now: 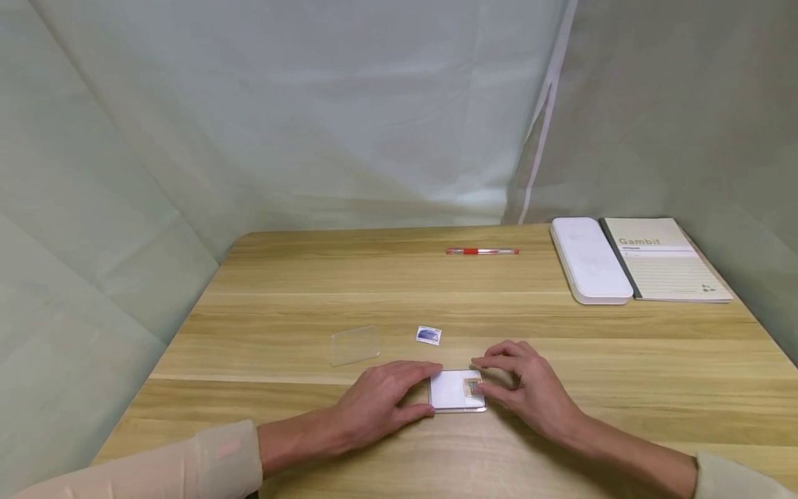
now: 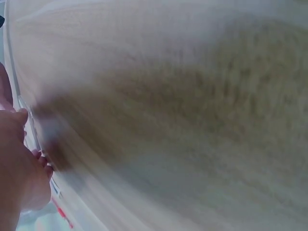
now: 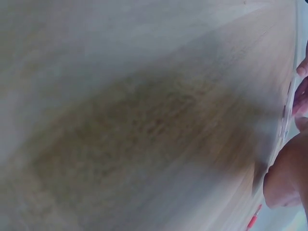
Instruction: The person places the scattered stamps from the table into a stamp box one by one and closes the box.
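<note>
A white card in a shallow clear case [image 1: 447,389] lies flat on the table. My left hand [image 1: 389,398] holds its left side, thumb at the near corner and fingertips at the far one. On the card's right part is a small tan-edged postage stamp [image 1: 470,385]. The thumb of my right hand [image 1: 533,388] touches the stamp's right side, while the index fingertip rests apart by the case's far right corner. A blue and white stamp [image 1: 428,335] lies just beyond the case. Both wrist views show mostly blurred tabletop, with the hands at the edge.
A clear plastic plate [image 1: 355,346] lies left of the blue stamp. Farther back is a red pen [image 1: 482,251]. A white case [image 1: 591,260] and a notebook [image 1: 666,260] lie side by side at the back right. Fabric [image 1: 374,118] hangs behind the table.
</note>
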Available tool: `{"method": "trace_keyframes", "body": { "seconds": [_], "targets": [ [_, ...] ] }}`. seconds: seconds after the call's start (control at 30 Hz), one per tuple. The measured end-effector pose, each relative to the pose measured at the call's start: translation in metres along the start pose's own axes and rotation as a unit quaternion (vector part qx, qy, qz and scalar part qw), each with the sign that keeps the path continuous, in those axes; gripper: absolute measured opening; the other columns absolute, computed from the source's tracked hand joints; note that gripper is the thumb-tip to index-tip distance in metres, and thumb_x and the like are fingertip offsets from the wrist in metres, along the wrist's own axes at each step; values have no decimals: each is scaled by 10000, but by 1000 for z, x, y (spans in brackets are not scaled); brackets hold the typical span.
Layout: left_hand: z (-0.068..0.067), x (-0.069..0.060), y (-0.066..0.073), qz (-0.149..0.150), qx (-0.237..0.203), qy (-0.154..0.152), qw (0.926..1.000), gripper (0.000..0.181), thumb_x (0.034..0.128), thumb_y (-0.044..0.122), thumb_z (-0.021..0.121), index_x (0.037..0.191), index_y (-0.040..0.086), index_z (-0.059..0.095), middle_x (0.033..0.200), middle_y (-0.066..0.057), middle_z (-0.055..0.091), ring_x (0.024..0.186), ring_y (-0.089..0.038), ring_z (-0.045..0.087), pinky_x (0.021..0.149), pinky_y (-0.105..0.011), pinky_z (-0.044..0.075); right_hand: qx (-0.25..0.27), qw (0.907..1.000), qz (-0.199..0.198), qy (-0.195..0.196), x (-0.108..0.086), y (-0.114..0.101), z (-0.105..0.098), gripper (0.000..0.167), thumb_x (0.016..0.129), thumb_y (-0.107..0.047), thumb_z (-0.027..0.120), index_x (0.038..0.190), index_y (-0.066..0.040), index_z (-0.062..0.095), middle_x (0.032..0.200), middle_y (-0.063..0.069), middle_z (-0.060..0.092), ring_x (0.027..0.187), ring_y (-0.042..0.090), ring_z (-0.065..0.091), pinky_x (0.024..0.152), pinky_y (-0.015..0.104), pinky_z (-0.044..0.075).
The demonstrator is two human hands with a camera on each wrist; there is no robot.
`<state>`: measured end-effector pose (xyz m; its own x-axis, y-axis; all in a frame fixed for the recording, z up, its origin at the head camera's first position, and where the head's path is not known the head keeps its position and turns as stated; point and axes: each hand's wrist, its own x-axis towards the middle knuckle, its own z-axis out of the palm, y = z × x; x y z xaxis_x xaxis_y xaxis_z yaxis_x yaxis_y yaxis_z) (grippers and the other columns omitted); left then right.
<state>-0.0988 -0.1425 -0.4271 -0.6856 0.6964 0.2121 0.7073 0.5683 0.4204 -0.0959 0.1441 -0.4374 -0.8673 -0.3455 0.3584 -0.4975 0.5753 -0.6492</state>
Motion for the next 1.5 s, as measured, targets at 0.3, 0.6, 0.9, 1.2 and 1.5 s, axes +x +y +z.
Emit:
{"method": "trace_keyframes", "body": {
  "seconds": [0.3, 0.6, 0.9, 1.2, 1.5],
  "targets": [
    [-15, 10, -11, 105, 367, 214, 9990, 440, 981, 340, 787, 1370, 155, 697, 1349, 18, 694, 1277, -158, 620, 1059, -407, 542, -160, 9998, -30, -138, 0, 2, 0, 563, 773, -246, 974, 1277, -106, 766, 1247, -50, 702, 1139, 155, 588, 955, 449, 543],
    [-32, 32, -38, 26, 1028, 757, 9918, 341, 959, 285, 822, 1277, 177, 766, 1204, 33, 733, 1124, -179, 631, 928, -365, 574, -258, 9987, -298, -332, -2, 2, 2, 718, 720, -421, 984, 1316, -103, 738, 1277, -46, 678, 1163, 153, 575, 997, 486, 530],
    [-27, 40, -61, -65, 1339, 833, 9875, 374, 963, 314, 812, 1305, 168, 770, 1231, 13, 741, 1078, -176, 617, 908, -353, 540, -440, 9977, -380, -358, -4, 5, 4, 697, 699, -428, 994, 1277, -124, 752, 1255, -55, 671, 1168, 152, 566, 1005, 486, 496],
    [-18, 44, -69, -205, 1498, 635, 9865, 374, 978, 379, 780, 1296, 182, 781, 1208, 18, 744, 1065, -169, 619, 901, -349, 540, -523, 9966, -540, -332, -3, 7, 6, 681, 683, -395, 1008, 1254, -116, 762, 1237, -49, 669, 1158, 157, 565, 998, 474, 492],
    [-17, 45, -70, -158, 1429, 694, 9872, 324, 971, 369, 788, 1246, 198, 809, 1155, 35, 752, 1024, -156, 621, 867, -343, 536, -491, 9969, -511, -339, -4, 9, 7, 641, 696, -401, 1004, 1234, -141, 773, 1231, -68, 657, 1151, 143, 550, 997, 465, 476]
  ]
}}
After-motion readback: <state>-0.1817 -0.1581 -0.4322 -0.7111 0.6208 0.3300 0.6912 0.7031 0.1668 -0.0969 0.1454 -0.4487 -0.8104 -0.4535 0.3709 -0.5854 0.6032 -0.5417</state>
